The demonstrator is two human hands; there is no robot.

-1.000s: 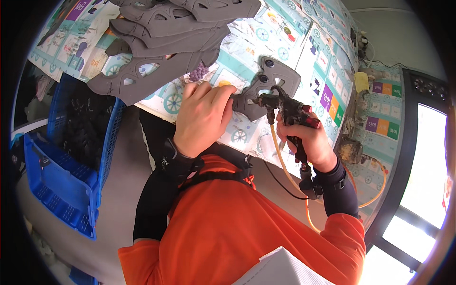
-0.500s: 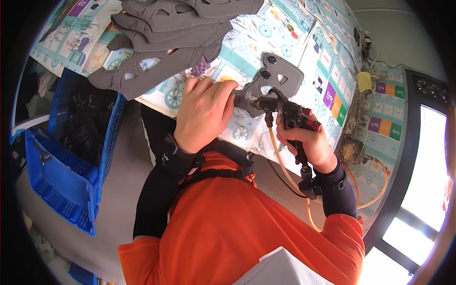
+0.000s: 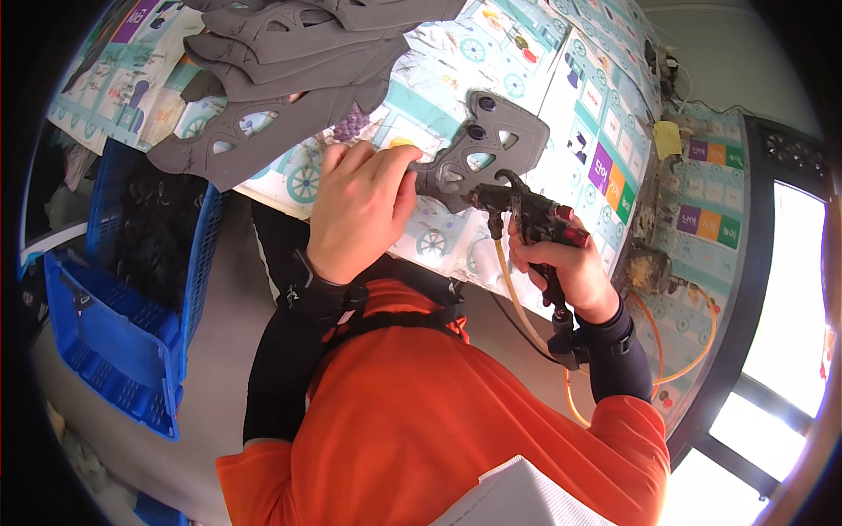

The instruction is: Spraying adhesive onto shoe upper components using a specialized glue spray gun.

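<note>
A flat grey cut-out panel [image 3: 517, 131] with two dark round spots lies on the table. At its near left end, the bent fingers of my left hand [image 3: 360, 210] pinch it; the fingertips are partly hidden. My right hand [image 3: 570, 272] is wrapped round the handle of a dark, paint-stained spray gun [image 3: 526, 210] with red knobs. The gun's nozzle points left, just off the panel's near edge. A pale hose [image 3: 517, 298] hangs from the gun. Several similar grey panels [image 3: 298, 53] overlap in a pile beyond my left hand.
A printed, stained sheet [image 3: 430, 245] covers the table. Blue plastic crates [image 3: 114, 342] stand at the left, one with dark pieces inside. An orange hose [image 3: 706, 342] loops at the right, by a crusted block [image 3: 649, 272] near the wall.
The spray gun has drawn slightly right, away from the panel's near edge. My left hand stays at the panel's end. The whole view has shifted a little.
</note>
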